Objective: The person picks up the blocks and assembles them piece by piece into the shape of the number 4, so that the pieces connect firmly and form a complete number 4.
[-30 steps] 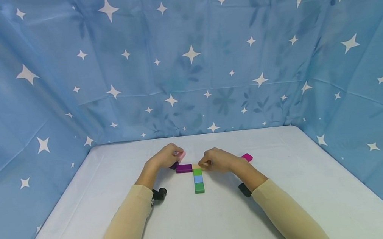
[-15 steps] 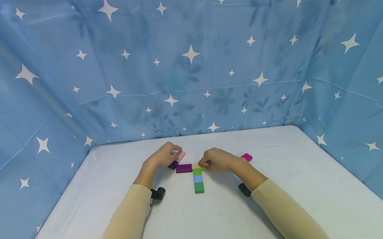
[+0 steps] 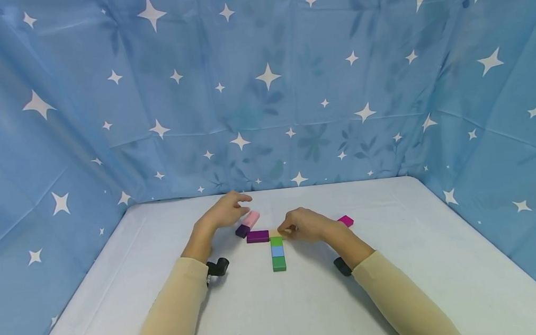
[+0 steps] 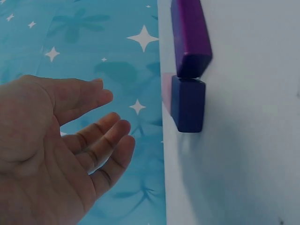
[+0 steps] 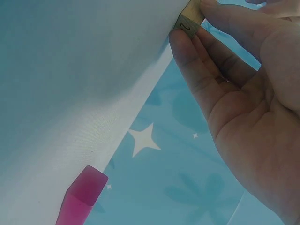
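Note:
My left hand [image 3: 224,211] hovers with fingers spread just above and left of a pink block [image 3: 252,219], holding nothing. That block lies slanted, its near end against a dark purple block [image 3: 242,231]. Beside them is a longer purple block [image 3: 257,236]. In the left wrist view the hand [image 4: 61,145] is apart from the dark purple block [image 4: 188,105]. My right hand [image 3: 306,223] pinches the end of a light wooden block [image 5: 191,19] between thumb and fingers. In the head view this wooden block [image 3: 275,233] adjoins the purple one, its right part hidden by the fingers.
A column of a light green block [image 3: 276,241], a blue block [image 3: 277,251] and a darker green block [image 3: 278,263] runs toward me from the wooden block. A magenta block [image 3: 346,220] lies right of my right hand. A starry blue curtain [image 3: 267,109] surrounds the white table [image 3: 271,316].
My left hand has let go of the pink block and lifted away up and left, its fingers spreading. The right hand has stayed on the wooden block.

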Action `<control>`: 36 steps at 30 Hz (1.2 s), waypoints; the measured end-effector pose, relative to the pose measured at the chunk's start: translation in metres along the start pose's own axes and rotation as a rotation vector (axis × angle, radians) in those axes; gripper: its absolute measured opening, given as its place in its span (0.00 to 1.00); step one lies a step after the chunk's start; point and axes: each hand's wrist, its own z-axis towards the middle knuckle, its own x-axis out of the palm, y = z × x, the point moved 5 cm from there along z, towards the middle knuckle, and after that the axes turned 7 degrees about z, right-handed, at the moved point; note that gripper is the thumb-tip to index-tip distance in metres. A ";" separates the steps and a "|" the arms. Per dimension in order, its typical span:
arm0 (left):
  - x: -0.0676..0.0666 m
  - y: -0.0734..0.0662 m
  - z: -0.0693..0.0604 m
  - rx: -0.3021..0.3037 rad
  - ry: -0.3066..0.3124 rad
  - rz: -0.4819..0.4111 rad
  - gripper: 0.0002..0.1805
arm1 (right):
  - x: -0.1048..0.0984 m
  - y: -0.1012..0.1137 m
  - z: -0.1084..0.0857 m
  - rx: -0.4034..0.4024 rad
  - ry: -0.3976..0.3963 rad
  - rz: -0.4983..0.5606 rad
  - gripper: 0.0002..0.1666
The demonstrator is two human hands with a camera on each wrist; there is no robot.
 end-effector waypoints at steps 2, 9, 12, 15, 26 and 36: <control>-0.003 -0.004 -0.001 0.010 -0.005 0.002 0.23 | -0.001 0.000 -0.001 0.003 0.000 0.005 0.07; -0.017 -0.011 -0.011 0.029 -0.003 0.014 0.24 | 0.001 -0.001 -0.001 0.003 0.000 0.003 0.09; -0.026 -0.011 -0.017 0.030 -0.020 0.017 0.23 | 0.000 0.000 -0.002 -0.004 -0.009 0.001 0.09; -0.033 -0.009 -0.022 0.036 -0.022 0.021 0.24 | -0.001 0.001 -0.002 -0.019 -0.018 0.003 0.08; -0.042 0.012 -0.046 -0.051 0.053 0.057 0.26 | -0.001 0.005 -0.002 -0.032 -0.011 0.001 0.08; -0.047 0.041 -0.060 -0.113 0.069 0.069 0.29 | -0.001 0.003 -0.002 -0.024 -0.002 -0.008 0.07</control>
